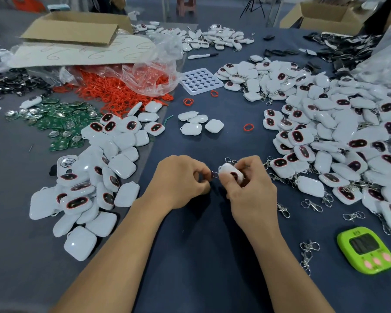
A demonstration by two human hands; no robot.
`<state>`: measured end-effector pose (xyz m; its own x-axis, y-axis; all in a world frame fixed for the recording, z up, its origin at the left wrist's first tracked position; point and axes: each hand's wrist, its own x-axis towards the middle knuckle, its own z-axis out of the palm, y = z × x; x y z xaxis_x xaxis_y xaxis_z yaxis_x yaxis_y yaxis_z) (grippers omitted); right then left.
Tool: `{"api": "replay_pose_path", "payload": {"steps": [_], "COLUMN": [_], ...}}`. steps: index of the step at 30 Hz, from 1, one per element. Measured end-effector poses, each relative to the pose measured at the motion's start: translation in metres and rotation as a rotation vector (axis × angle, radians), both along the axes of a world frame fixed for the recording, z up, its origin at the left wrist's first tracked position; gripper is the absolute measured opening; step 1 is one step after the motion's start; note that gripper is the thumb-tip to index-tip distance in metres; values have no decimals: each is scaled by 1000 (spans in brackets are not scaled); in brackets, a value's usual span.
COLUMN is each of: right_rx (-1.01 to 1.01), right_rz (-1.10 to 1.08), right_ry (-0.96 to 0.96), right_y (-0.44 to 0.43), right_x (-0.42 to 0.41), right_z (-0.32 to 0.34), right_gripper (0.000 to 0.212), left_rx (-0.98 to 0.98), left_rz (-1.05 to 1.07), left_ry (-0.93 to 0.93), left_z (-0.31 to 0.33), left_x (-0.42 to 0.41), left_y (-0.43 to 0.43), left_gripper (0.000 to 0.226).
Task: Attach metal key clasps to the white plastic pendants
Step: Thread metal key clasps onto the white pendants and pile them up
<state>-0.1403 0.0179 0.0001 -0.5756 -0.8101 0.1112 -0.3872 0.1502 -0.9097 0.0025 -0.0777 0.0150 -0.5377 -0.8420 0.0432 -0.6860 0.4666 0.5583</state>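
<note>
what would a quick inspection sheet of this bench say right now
surface: dark blue table cloth, bare between the arms
job's things: held pendant; clasp ring right beside it, blurred; left pendant pile; right pendant pile with clasps among it; loose clasps
clutter: green timer; orange rings spilling from a plastic bag; green circuit boards; white holed tray; marker
hands: left hand pinches the clasp ring; right hand grips the held pendant
cables: nothing seen
surroundings: cardboard box far left; second box far right
</note>
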Motion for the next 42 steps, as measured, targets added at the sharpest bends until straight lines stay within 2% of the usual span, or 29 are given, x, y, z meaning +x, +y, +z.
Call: {"api": "replay_pose_path", "payload": {"steps": [3, 6, 9, 12, 16, 21, 27, 33, 42], "right_rx": [5, -55, -173, -186, -104, -41, 18, -39, -26], "right_rz": [29, -19, -129, -97, -17, 33, 123, 77, 128], "right_ry": [-37, -75, -216, -217, -114, -14, 28, -3, 37], "right_y": [-2, -2, -1, 0, -1, -5, -12, -11, -10], "right_x": [-4, -5, -8, -9, -7, -6, -13, -14, -14], "right_z": [-2, -4, -5, -5, -6, -7, -6, -9, -7], "right_gripper": [12, 18, 21, 20, 16, 17, 20, 22, 27], "left_rx": [27, 42, 2, -46, -110, 6, 41, 73, 65], "left_rz": [-27, -10, 171, 381, 219, 22, -2, -16, -26], "left_ry": [16, 20, 55, 98, -55, -18, 29, 32, 43], "left_z": [0, 0, 1, 1, -2, 0, 0, 1, -1], "left_x": [1, 1, 0, 0, -6, -5, -3, -3, -2], "left_y": [-1, 0, -1, -3, 5, 5, 4, 3, 4], "left_gripper": [10, 9, 6, 13, 4, 11, 10, 12, 11]}}
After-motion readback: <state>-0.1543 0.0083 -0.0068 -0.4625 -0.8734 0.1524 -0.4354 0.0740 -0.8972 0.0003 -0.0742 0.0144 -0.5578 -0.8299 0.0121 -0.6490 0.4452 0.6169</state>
